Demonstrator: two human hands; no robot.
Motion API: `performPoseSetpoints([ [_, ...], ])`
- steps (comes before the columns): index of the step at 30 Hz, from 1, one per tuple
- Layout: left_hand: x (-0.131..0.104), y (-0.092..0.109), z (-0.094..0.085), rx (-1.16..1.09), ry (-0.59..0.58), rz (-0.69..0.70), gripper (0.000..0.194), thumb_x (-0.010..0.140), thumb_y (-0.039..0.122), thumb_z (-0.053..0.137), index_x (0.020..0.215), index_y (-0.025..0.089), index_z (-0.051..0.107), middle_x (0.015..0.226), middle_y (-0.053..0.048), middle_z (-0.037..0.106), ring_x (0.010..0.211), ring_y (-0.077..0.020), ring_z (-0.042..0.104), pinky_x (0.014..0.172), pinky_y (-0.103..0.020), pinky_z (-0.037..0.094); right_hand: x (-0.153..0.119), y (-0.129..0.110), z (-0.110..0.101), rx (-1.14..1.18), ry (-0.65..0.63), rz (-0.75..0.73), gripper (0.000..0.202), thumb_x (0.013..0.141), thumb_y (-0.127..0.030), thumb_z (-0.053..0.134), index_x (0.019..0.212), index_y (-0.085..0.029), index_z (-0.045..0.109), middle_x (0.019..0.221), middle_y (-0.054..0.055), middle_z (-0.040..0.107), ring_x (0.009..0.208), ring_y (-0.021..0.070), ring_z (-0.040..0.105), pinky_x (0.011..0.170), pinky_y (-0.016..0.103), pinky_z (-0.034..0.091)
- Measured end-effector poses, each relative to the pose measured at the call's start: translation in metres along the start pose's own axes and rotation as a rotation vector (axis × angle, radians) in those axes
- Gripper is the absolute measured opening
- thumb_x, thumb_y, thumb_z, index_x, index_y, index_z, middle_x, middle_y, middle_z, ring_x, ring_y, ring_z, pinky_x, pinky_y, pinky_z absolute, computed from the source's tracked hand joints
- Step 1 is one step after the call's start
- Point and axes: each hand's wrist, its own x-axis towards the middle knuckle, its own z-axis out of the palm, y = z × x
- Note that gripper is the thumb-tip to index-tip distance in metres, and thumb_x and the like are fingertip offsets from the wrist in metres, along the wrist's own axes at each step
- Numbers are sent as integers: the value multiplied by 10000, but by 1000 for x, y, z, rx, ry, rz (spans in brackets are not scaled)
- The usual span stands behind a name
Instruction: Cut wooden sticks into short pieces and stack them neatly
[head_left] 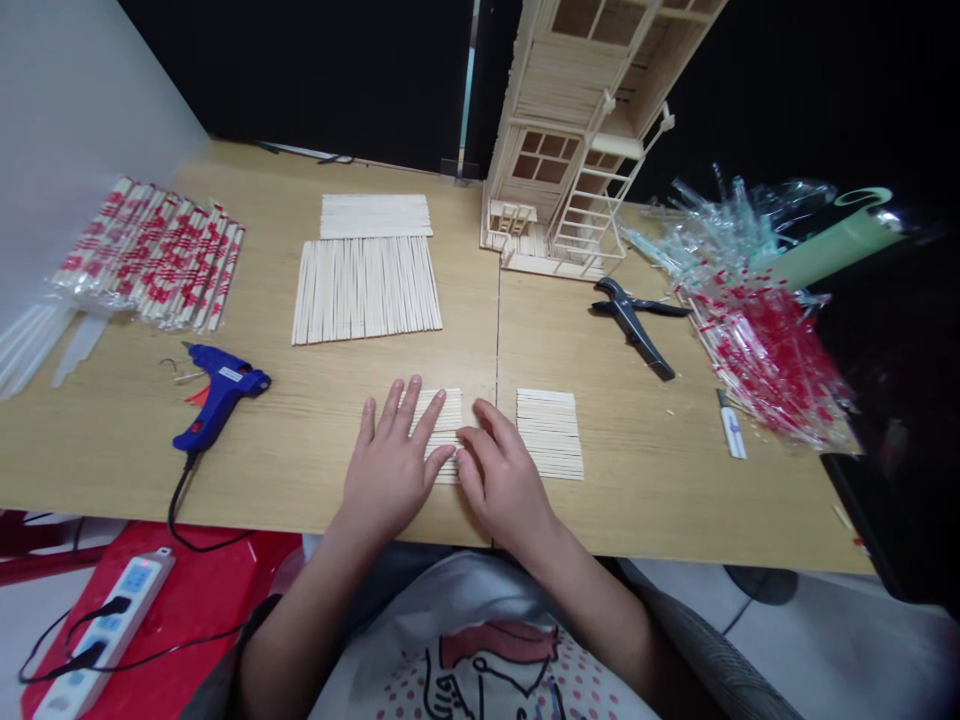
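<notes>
My left hand [392,458] lies with fingers spread over a small panel of thin wooden sticks [450,405] laid side by side, partly hidden beneath it. At that panel's right edge is my right hand [504,475], its fingers loosely bent and apart, fingertips near the stick ends. Just right of this hand sits a second small panel of sticks [551,440]. Farther back, a larger row of sticks [367,290] lies below a narrower stick panel [376,215].
A blue glue gun [221,395] and bundled wrapped chopsticks [161,255] lie left. A stick-built model house [555,150] stands at the back. Black cutters [634,325], a small white-handled blade tool [731,428] and crumpled wrappers [780,350] are right. A power strip [105,630] rests on a red stool.
</notes>
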Motion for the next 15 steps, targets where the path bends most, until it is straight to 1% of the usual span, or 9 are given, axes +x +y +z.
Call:
performPoseSetpoints([
  [4, 0, 0, 0, -28, -3, -5, 552, 1023, 401, 346, 1554, 254, 315, 1644, -99, 221, 1531, -296, 153, 1211, -580, 171, -1, 0, -2, 18, -1, -6, 271, 983, -216, 460, 1158, -102, 632, 1415, 236, 486, 1362, 296, 459, 1106, 508, 452],
  [9, 0, 0, -1, -58, 3, -14, 550, 1018, 384, 354, 1552, 254, 321, 1642, -95, 227, 1529, -297, 163, 1214, -582, 160, -6, 0, -4, 18, -9, -7, 248, 980, -213, 467, 1113, -114, 652, 1425, 234, 474, 1371, 301, 451, 1115, 507, 447],
  [15, 0, 0, 0, -68, -1, -14, 551, 1018, 385, 349, 1552, 253, 320, 1643, -95, 222, 1528, -300, 165, 1212, -589, 162, -7, 0, -2, -8, -13, -11, 262, 977, -211, 472, 1110, -83, 658, 1432, 261, 457, 1373, 320, 445, 1115, 514, 443],
])
